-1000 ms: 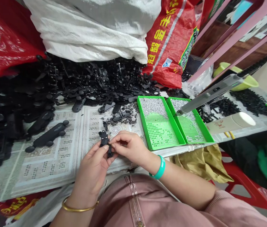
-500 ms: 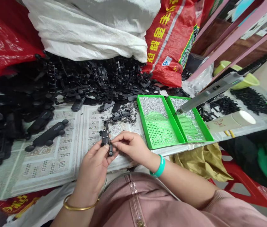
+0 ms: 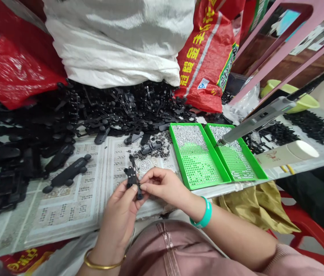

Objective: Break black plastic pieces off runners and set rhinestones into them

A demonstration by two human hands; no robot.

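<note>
My left hand (image 3: 123, 203) is closed around a small black jointed plastic part (image 3: 132, 179), thumb on top and fingers beneath. Thumb and forefinger of my right hand (image 3: 162, 186) are pinched together against the part's right side; anything tiny between them is hidden. Just beyond the hands, a dark plastic piece (image 3: 151, 147) lies among scattered tiny black bits (image 3: 164, 150). To the left rests a black long-bodied part (image 3: 69, 172) with round ends. Two green trays (image 3: 200, 187) of small silvery pieces stand to the right of my right hand.
An electric screwdriver (image 3: 254, 122) slants over the right tray, tip low. Black parts (image 3: 116, 107) are heaped along the back, below a white sack (image 3: 116, 46) and a red bag (image 3: 208, 57). A white cup-like cylinder (image 3: 288, 153) lies at the right, near pink bars (image 3: 268, 53).
The whole view has shifted slightly, so things sit a little lower and further right. Both hands stay at the black jointed part, which is held much as before.
</note>
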